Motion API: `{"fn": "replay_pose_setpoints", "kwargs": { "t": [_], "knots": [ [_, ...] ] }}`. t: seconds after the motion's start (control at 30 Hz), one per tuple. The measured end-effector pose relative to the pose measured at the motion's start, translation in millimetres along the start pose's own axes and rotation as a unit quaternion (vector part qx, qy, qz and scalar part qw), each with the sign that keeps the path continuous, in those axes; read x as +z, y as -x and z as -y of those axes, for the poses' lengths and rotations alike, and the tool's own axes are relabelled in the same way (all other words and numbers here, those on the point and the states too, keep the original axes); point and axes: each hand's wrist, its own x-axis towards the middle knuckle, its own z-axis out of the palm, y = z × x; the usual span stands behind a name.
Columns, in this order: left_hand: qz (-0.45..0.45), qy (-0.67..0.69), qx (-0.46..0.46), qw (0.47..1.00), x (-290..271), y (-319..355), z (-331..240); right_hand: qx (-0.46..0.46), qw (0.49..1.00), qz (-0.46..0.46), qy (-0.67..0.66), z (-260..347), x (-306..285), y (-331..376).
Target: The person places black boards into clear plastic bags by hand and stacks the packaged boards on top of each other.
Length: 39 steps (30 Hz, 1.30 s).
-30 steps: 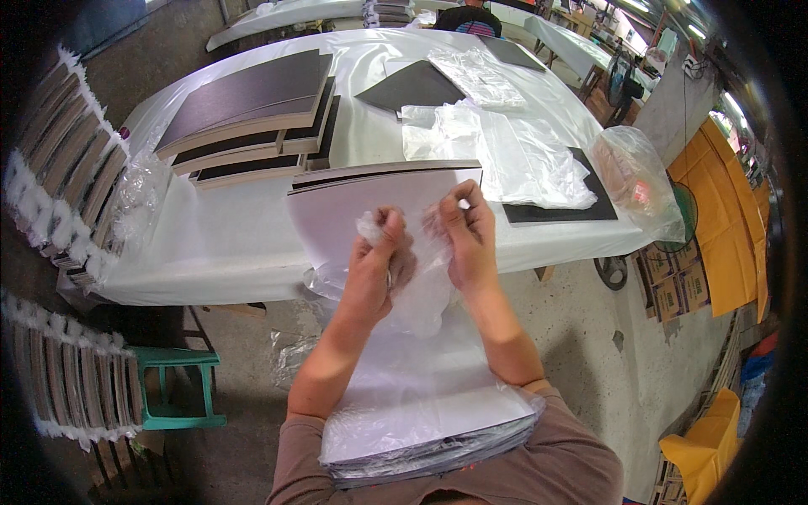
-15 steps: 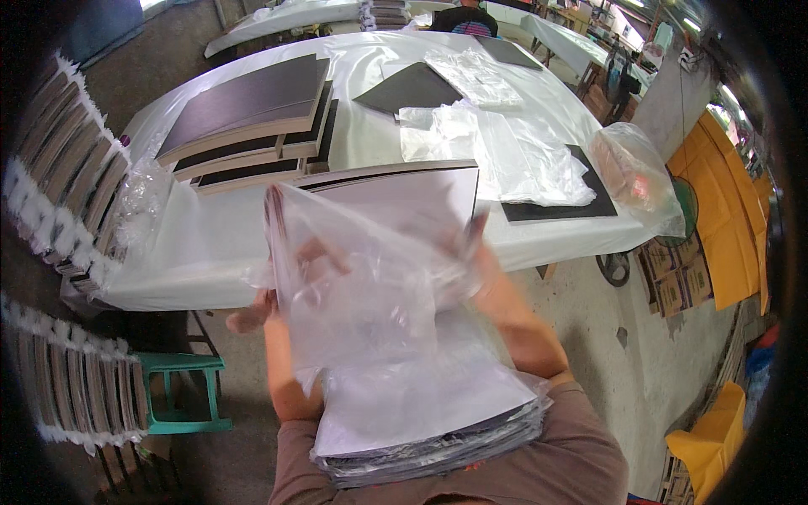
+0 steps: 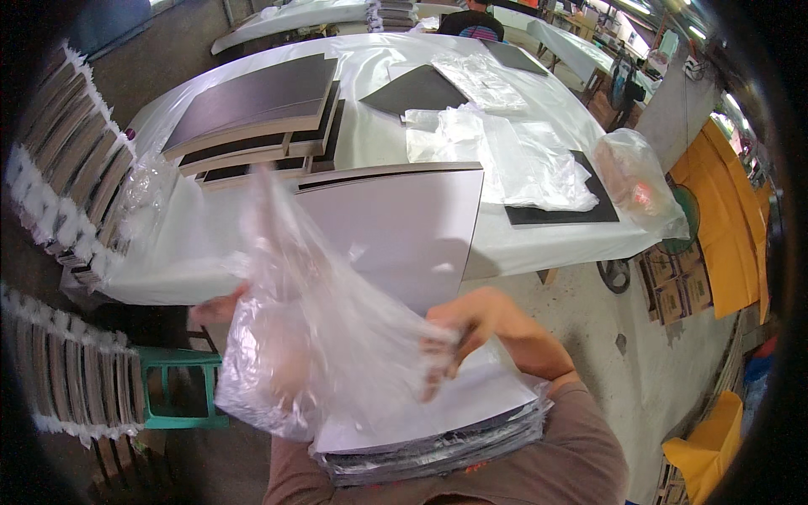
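Observation:
A clear plastic bag (image 3: 337, 311) is stretched between my two hands above my lap. My right hand (image 3: 454, 341) is closed, pinching the bag's right side. My left hand (image 3: 220, 307) is at the bag's left; part of it shows past the plastic, while the rest is blurred and veiled by the film. Beneath the bag, on my lap, rests a stack of flat plastic-wrapped pieces (image 3: 438, 446) with a white sheet-like face on top. Just beyond my hands a large white-faced panel (image 3: 396, 219) with a dark upper edge leans at the table's near edge.
On the covered table (image 3: 194, 261) lie thick black-covered slabs (image 3: 252, 101), loose plastic bags (image 3: 505, 160) and black boards (image 3: 417, 91). A filled plastic bag (image 3: 635, 181) sits at the right corner. Wrapped stacks (image 3: 80, 362) and a green stool (image 3: 181, 387) stand left. Another person (image 3: 471, 23) is far back.
My right hand has come down and nearer, pulling the bag across. My left hand has shifted left, and the bag now hangs lower and further left, uncovering more of the white panel.

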Motion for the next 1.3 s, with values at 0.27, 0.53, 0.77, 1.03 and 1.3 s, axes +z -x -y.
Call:
{"fn": "replay_pose_setpoints", "kwargs": {
  "t": [0.27, 0.53, 0.77, 1.03, 1.3],
  "knots": [
    [-0.18, -0.089, 0.008, 0.98, -27, -37, 10, -0.159, 0.976, 0.019, -0.146, 16, -61, -18],
    [-0.117, -0.083, 0.175, 0.974, -15, -44, -39, -0.123, 0.992, 0.039, 0.014, -8, -46, -13],
    [-0.042, -0.584, 0.085, 0.806, 4, -65, -66, -0.223, 0.97, -0.058, 0.075, 9, -75, -38],
    [-0.224, -0.724, 0.384, 0.527, 25, -78, -42, -0.423, 0.64, -0.426, 0.48, 3, -57, -85],
    [-0.068, -0.476, 0.146, 0.865, 5, -35, -70, -0.444, 0.677, -0.35, 0.471, 3, -58, -49]
  ]
}}
